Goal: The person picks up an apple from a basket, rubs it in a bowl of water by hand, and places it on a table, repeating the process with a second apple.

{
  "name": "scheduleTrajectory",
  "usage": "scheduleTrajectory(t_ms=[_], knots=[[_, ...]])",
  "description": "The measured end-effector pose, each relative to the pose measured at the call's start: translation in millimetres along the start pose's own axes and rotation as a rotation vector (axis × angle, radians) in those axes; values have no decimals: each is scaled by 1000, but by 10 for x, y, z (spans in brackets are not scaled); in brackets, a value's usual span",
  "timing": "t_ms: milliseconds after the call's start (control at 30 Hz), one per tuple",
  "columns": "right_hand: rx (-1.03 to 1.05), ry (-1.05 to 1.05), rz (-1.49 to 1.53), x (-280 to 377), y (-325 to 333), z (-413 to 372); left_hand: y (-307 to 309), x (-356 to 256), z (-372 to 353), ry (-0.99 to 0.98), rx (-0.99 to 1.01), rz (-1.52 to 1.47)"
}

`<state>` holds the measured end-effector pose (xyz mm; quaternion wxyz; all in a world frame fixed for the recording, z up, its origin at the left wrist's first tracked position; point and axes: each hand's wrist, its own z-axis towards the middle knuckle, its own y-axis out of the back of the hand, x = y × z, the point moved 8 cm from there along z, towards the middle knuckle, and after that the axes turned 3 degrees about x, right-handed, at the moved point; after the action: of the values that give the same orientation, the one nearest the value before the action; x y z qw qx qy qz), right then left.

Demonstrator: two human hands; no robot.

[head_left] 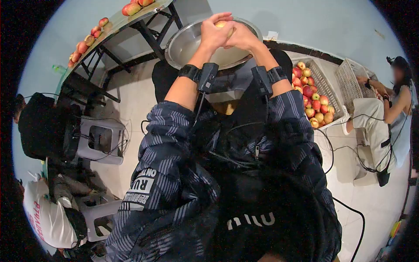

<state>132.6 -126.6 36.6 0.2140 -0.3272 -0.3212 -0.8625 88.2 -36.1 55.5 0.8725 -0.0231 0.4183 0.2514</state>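
Both my hands are wrapped round one yellowish apple (221,24) above a wide metal basin (187,53). My left hand (213,34) holds it from the left side, with its fingers over the top. My right hand (242,36) presses against the apple from the right, and its fingers overlap those of the other hand. Most of the apple is hidden by the fingers. Below the hands the basin looks pale inside. Each wrist carries a black strap with a small black box.
A crate (328,84) of red and yellow apples stands right of the basin. Farther right, a seated co-worker (399,102) reaches into another crate (349,83). Apples line a long table (114,25) at upper left. Grey stools (104,142), other people and black cables are also around.
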Motion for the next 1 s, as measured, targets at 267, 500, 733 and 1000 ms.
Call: scheduleTrajectory(t_ms=[267, 500, 733, 1000], knots=[[21, -302, 28, -31, 30, -75, -29, -24, 9, 77, -8, -208], [-157, -210, -317, -119, 145, -34, -44, -8, 38, 72, -3, -57], [46, -353, -380, 19, 19, -85, -15, -29, -50, 253, -95, -208], [123, -201, -663, 145, -125, -94, 201, 263, -9, 200, -283, 12]])
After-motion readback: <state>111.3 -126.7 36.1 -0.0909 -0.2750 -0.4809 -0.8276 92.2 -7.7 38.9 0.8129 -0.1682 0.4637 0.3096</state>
